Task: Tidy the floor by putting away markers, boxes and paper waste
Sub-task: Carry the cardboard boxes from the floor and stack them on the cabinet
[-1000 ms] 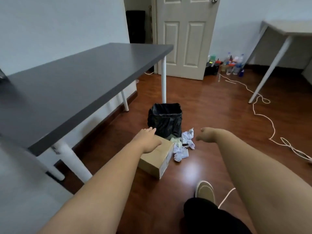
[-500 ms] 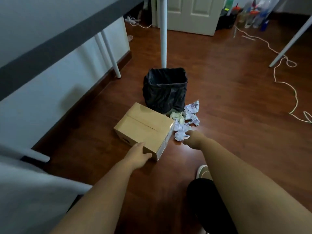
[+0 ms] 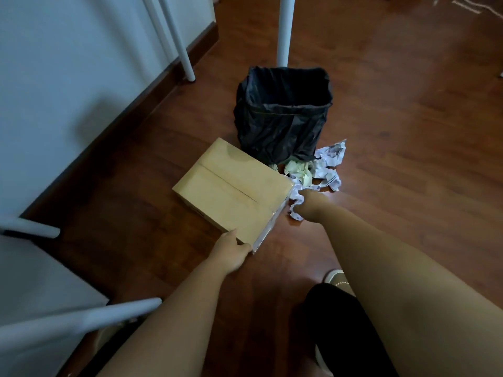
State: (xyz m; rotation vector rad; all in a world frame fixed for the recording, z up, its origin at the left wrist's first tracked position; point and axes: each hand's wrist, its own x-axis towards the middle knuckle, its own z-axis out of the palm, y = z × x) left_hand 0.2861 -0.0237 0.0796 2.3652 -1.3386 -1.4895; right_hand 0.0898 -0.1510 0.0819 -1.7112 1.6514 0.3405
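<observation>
The left hand (image 3: 231, 254) touches the near corner of the brown box (image 3: 231, 189) on the floor (image 3: 394, 164). The right hand (image 3: 309, 205) reaches into the crumpled paper (image 3: 321, 170); I cannot tell if it holds any. The black bin (image 3: 283, 115) stands just past both hands. The box's label is too blurry to read.

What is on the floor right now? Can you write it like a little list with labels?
box: cardboard box, closed, flat on the wood floor
bin: black-lined trash bin, upright behind the box
paper: crumpled paper piled in front of the bin, right of the box
left hand: left hand at the box's near corner
right hand: right hand on the nearest paper; grip unclear
</observation>
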